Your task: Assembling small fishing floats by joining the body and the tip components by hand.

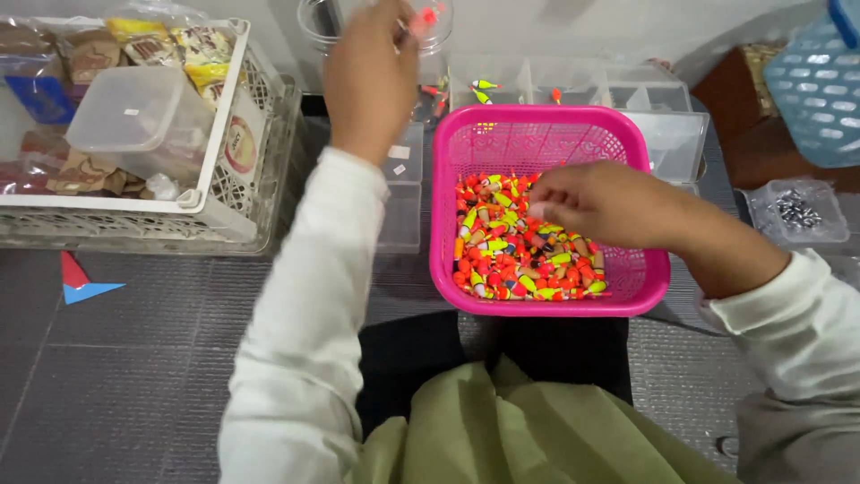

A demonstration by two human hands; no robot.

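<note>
A pink plastic basket [627, 278] sits in front of me, its floor covered with several small fishing floats [511, 260] in orange, yellow and green. My right hand [596, 204] reaches into the basket with fingers curled down among the floats. My left hand [369, 72] is stretched forward at the top of the view, pinching a small orange float [427, 15] over a clear round jar [439, 31].
A clear compartment box [618, 90] with a few floats lies behind the basket. At left stands a white crate [228, 134] with a clear lidded tub and packets. At right are a blue basket [820, 90] and a bag of metal weights [795, 211]. Grey mat floor.
</note>
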